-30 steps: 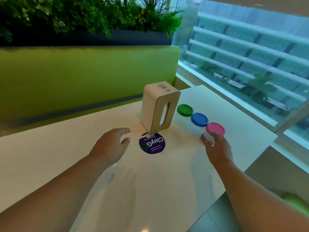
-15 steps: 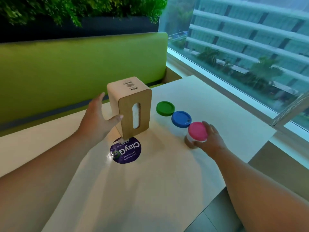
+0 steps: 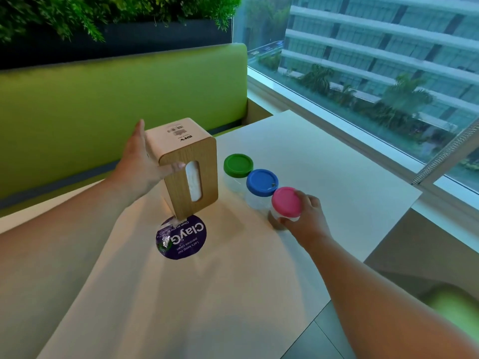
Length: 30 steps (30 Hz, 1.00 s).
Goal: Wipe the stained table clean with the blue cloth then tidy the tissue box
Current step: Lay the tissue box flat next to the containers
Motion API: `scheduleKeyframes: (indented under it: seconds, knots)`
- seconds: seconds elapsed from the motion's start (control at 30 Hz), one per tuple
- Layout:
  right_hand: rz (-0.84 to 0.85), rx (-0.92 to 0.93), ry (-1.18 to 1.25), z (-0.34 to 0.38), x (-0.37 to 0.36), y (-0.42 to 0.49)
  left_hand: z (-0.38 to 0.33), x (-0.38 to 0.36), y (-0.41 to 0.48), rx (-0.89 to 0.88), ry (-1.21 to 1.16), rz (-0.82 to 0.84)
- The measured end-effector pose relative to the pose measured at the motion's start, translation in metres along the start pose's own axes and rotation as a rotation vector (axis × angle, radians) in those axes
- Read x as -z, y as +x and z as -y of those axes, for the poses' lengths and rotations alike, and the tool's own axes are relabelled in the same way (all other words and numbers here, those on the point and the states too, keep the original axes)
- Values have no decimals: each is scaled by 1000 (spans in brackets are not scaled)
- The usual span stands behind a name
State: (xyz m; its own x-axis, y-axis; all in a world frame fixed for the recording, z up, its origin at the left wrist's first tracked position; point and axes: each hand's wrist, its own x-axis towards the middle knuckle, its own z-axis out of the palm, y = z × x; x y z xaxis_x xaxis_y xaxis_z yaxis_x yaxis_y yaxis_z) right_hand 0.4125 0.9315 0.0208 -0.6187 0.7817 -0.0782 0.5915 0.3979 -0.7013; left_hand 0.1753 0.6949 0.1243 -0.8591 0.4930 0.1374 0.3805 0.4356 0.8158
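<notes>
The left hand point(image 3: 141, 167) was on the left side of the light wooden tissue box point(image 3: 181, 182). Its thumb pressed the front face beside the slot. Its fingers lay flat up the far side, so the box was pinched between them. The box stood on its short end with its long side up, and it leaned a little. Its bottom corner sat at the edge of the round purple sticker point(image 3: 181, 238). The left hand was much the nearer hand to it.

Right of the box, close but apart, three small clear pots stood in a slanting row: the green-lidded pot point(image 3: 238, 165), the blue-lidded pot point(image 3: 261, 182) and the pink-lidded pot point(image 3: 286, 202). The right hand point(image 3: 308, 218) had its fingers curled round the pink-lidded pot.

The white table point(image 3: 324, 156) had bare room toward the person and out by the window edge. I think the box could be laid down toward the person without hitting the pots. No blue cloth showed.
</notes>
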Motion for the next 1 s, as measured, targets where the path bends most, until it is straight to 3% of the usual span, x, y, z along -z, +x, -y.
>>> scheduleKeyframes:
  seconds: [0.37,0.47,0.57,0.7,0.87,1.0]
  knots:
    - [-10,15,-90,-5,-1,0,4,0,21,21,-11,61]
    - [-126,105,-150,-2,4,-5,8,2,22,41,-5,45]
    - [-239,193,-48,11,7,-14,10,4,19,45,-34,16]
    - [-242,277,55,27,-3,-28,5,4,12,42,-147,-68]
    - [-34,193,98,42,-16,-45,6,6,1,301,-527,-31]
    - [47,57,198,44,-24,-57,13,-7,-16,572,-636,125]
